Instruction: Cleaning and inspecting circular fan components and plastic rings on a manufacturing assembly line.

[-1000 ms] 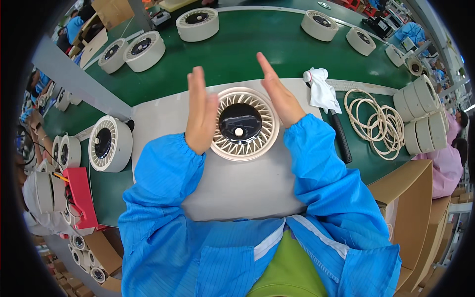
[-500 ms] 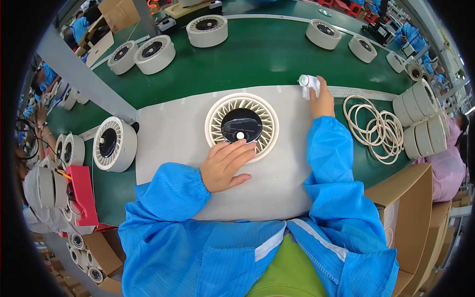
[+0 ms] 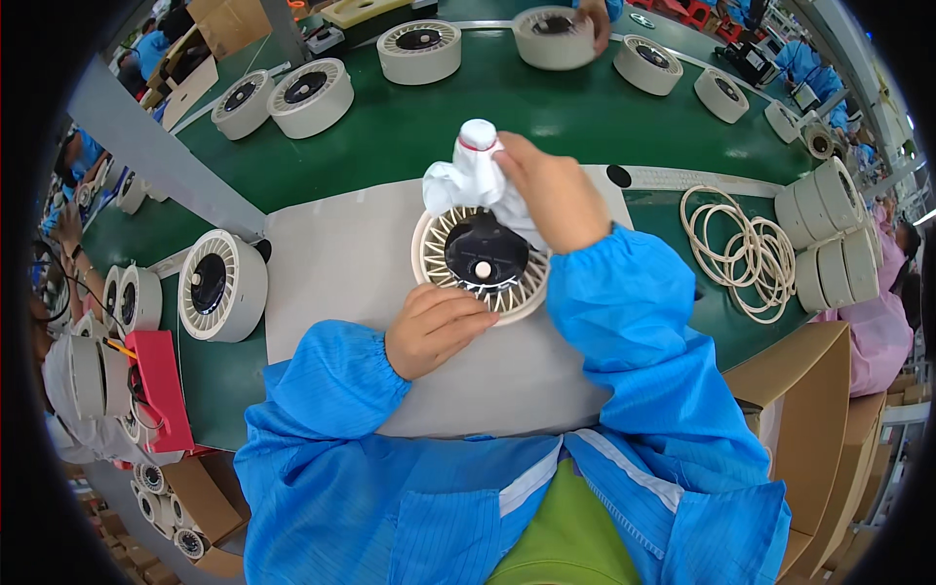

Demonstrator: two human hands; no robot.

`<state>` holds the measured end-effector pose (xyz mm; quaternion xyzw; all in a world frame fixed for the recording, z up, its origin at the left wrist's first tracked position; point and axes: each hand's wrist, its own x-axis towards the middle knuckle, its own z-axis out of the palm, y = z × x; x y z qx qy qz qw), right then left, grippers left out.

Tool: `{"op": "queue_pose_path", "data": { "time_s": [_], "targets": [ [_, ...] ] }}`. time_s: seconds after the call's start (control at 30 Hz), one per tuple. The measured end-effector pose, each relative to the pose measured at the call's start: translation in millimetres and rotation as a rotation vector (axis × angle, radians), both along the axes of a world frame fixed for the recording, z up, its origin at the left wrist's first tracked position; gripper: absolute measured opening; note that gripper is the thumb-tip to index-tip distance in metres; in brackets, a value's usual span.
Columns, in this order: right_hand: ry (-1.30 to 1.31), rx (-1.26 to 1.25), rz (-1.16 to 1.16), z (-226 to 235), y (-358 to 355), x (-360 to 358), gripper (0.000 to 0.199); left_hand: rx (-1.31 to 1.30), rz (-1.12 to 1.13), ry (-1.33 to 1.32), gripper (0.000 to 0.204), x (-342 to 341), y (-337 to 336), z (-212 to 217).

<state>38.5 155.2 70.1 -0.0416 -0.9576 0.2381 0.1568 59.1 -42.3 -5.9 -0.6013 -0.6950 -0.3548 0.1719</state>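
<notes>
1. A bare right hand (image 3: 561, 200), sleeved in blue, holds a bunched white cloth bundle (image 3: 480, 175) with a red band near its rounded top; the grip is closed around the cloth's side.

2. Below and to the left of that grip, a round cream slatted unit (image 3: 485, 252) lies face up on a smooth grey mat (image 3: 331, 244). Pale, narrow ribs fan outward to its plain circular rim, and a glossy black disc fills the centre, catching reflections. A small, pale round knob (image 3: 483, 270) stands out on the disc's lower part.

3. The cloth hangs from the right grip across the unit's upper edge, hiding some ribs; whether it touches them cannot be told.

4. A bare left hand (image 3: 436, 330), below and left of the right grip, rests its fingers together on the unit's near rim. Its thumb is hidden, so how firmly this grip closes cannot be told.

5. Well to the left of the left grip, a similar cream unit with a black centre (image 3: 222, 286) stands on edge on the green worktop (image 3: 390, 136). Well to the right of the right grip lies a loosely coiled cream cord (image 3: 746, 258). Beyond that grip, a co-worker's hand (image 3: 593, 24) touches a blurred, cream drum-shaped unit (image 3: 552, 41).
</notes>
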Motion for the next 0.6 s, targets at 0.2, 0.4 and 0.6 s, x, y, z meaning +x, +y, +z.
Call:
{"op": "queue_pose_path", "data": {
  "time_s": [0.2,0.4,0.6],
  "targets": [
    [0.064,-0.574,0.291,30.7,46.7,48.6,0.029,-0.107,0.193,0.229,0.045,-4.0,-7.9,-2.3],
    [-0.164,-0.542,0.481,33.1,39.8,90.4,0.029,-0.147,0.235,0.177,0.052,-8.9,-0.8,-7.8],
    [-0.155,-0.597,0.452,2.0,71.9,81.6,0.027,-0.186,0.284,0.16,0.055,-11.5,-3.5,-6.6]
  ]
}}
